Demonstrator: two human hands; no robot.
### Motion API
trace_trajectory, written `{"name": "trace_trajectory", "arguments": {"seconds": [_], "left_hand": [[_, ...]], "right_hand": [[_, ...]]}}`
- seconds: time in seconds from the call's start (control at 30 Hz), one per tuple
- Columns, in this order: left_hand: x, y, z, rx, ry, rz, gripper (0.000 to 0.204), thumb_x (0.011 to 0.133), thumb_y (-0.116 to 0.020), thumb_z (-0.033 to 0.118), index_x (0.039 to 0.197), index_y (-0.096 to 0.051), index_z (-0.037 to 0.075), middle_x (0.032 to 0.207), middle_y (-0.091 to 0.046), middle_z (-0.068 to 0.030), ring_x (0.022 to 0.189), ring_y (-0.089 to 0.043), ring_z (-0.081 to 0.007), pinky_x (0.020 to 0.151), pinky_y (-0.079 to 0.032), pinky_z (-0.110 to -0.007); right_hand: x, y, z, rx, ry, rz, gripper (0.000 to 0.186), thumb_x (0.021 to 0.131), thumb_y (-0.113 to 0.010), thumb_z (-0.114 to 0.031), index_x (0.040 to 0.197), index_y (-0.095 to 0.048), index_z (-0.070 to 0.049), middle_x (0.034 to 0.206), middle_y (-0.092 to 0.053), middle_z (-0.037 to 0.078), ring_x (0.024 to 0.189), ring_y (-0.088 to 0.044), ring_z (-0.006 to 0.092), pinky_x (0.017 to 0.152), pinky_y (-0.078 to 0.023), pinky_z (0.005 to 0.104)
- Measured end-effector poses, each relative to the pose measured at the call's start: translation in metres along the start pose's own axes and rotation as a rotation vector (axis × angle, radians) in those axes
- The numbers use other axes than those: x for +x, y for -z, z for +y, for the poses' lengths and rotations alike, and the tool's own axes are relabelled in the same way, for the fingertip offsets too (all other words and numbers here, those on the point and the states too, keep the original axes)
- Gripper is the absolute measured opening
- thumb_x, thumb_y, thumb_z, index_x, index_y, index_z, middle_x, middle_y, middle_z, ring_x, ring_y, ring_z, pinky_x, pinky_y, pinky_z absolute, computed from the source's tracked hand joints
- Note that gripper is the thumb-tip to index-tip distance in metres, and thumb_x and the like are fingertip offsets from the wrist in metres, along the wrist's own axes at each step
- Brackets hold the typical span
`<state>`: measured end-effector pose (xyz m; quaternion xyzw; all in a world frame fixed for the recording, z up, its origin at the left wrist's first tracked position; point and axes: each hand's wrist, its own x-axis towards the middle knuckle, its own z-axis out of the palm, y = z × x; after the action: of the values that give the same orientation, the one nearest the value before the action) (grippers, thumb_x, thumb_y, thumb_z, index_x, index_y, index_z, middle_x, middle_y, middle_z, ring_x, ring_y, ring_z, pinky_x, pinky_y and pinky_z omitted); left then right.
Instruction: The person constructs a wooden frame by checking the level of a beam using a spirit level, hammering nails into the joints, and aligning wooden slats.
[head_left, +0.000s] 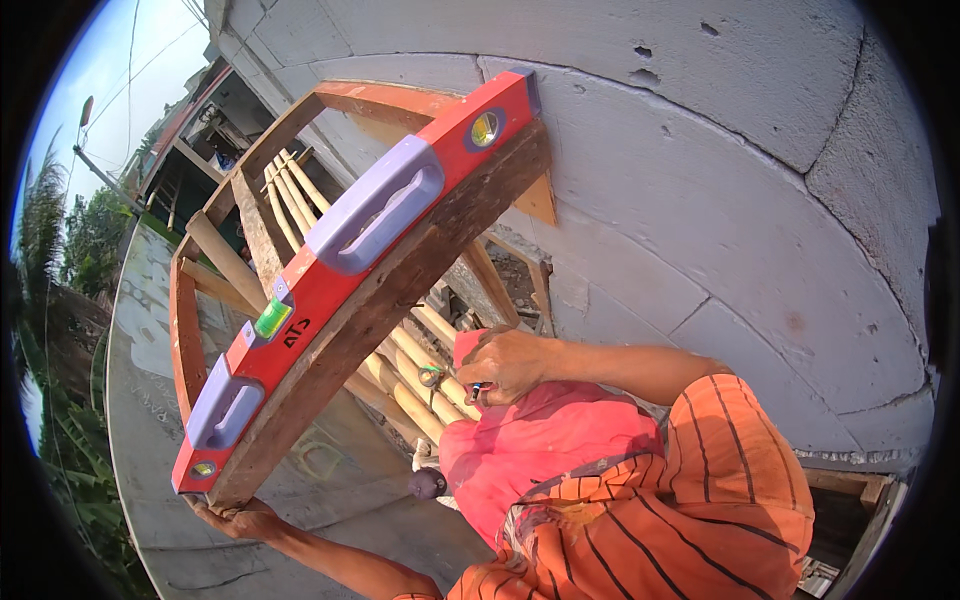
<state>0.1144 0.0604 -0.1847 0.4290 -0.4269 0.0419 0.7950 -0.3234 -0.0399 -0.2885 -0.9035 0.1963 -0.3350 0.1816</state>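
Note:
A long red spirit level [345, 290] with pale purple handles lies along a rough wooden beam [400, 285]. Its green vial [271, 319] sits near the middle of its length. My left hand [240, 520] is closed round the lower left end of that beam, fingers partly hidden underneath. In front of my body, my right hand [508, 366] is curled closed next to the red cloth [560, 430] of my clothes. A small dark, shiny piece shows at its fingers, too small to name. Neither hand touches the level.
The beam belongs to a wooden frame [255, 235] that meets a grey block wall [680, 200]. Bamboo poles [405, 385] run below it, with a round, tape-measure-like thing [430, 376] on them. A grey wall [150, 400] stands at the left, plants [85, 480] beyond.

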Motion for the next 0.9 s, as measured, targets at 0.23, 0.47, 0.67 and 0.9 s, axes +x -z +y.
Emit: {"name": "trace_trajectory", "arguments": {"seconds": [0.23,0.47,0.67,0.9], "left_hand": [[0.013,0.014,0.008,-0.015,0.182,0.015,0.081,0.097,-0.037,0.058,0.149,-0.024,-0.002,0.147,-0.032,-0.0220,0.137,-0.034,-0.0341,0.112,-0.029,-0.050],[0.026,0.010,0.011,-0.130,0.430,0.009,0.090,0.091,-0.035,0.071,0.142,-0.034,-0.003,0.139,-0.043,-0.0219,0.131,-0.043,-0.0363,0.108,-0.035,-0.052],[0.029,0.011,0.019,-0.067,0.478,0.027,0.097,0.087,-0.033,0.078,0.140,-0.038,-0.003,0.140,-0.046,-0.0221,0.130,-0.045,-0.0358,0.108,-0.036,-0.051],[0.031,0.016,0.009,-0.036,0.491,0.022,0.091,0.090,-0.033,0.074,0.138,-0.041,-0.003,0.138,-0.048,-0.0216,0.129,-0.047,-0.0356,0.108,-0.038,-0.052]], "right_hand": [[-0.031,-0.019,0.015,0.017,-0.152,0.230,0.022,0.076,-0.072,-0.026,0.079,-0.063,-0.007,0.070,-0.064,0.011,0.069,-0.065,0.0320,0.059,-0.050,0.0447],[-0.120,-0.019,0.040,0.021,-0.583,0.354,0.026,0.078,-0.072,-0.026,0.072,-0.058,-0.005,0.062,-0.059,0.011,0.057,-0.060,0.0321,0.053,-0.047,0.0418],[-0.165,-0.034,0.042,0.067,-0.871,0.352,0.032,0.083,-0.067,-0.032,0.075,-0.058,-0.003,0.068,-0.063,0.014,0.062,-0.063,0.0346,0.055,-0.048,0.0435],[-0.120,-0.023,0.043,0.148,-0.829,0.285,0.035,0.090,-0.058,-0.036,0.085,-0.057,-0.001,0.065,-0.060,0.019,0.061,-0.061,0.0387,0.055,-0.046,0.0457]]}}
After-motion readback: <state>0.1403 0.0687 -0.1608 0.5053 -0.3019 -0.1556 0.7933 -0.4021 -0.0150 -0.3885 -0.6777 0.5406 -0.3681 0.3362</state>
